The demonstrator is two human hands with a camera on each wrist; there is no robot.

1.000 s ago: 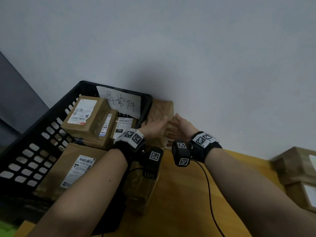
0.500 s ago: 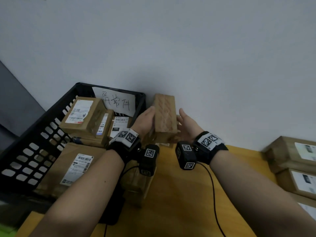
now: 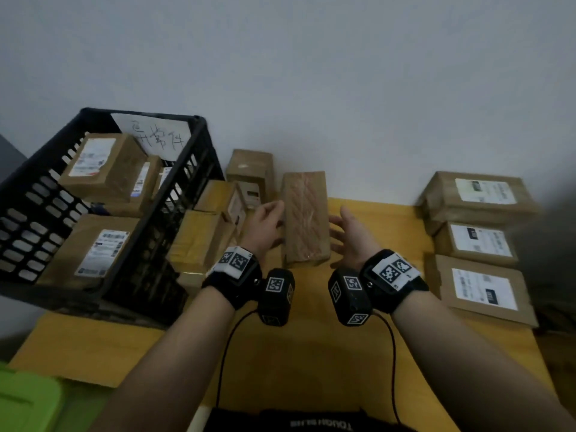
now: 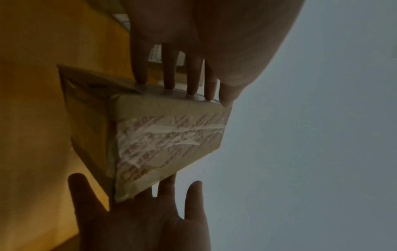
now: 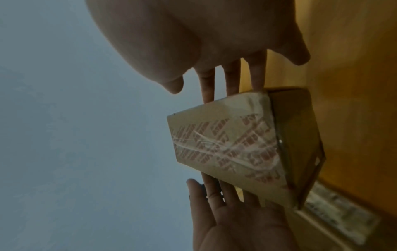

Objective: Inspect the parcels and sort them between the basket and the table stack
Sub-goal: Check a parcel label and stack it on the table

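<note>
A brown parcel (image 3: 305,218) wrapped in red-printed tape hangs above the yellow table (image 3: 311,353) between my two hands. My left hand (image 3: 265,226) presses its left side with straight fingers, thumb by the top edge. My right hand (image 3: 349,235) is spread at its right side, and in the right wrist view its fingertips (image 5: 255,84) touch the parcel (image 5: 225,144). The left wrist view shows the parcel (image 4: 167,139) held between straight left fingers (image 4: 169,71) and the open right palm (image 4: 139,220). The black basket (image 3: 187,169) stands left, and the table stack (image 3: 480,244) right.
The basket holds several labelled parcels and a handwritten paper sign (image 3: 152,135). More brown parcels (image 3: 215,226) lie between the basket and my left hand, one (image 3: 249,169) against the wall. A green lid (image 3: 28,400) sits at the near left corner. Cables trail from both wrists.
The hands took the taped parcel from beside the wall, lifted it and drew it toward me over the table. The view has tilted down, and the right-hand stack now shows.
</note>
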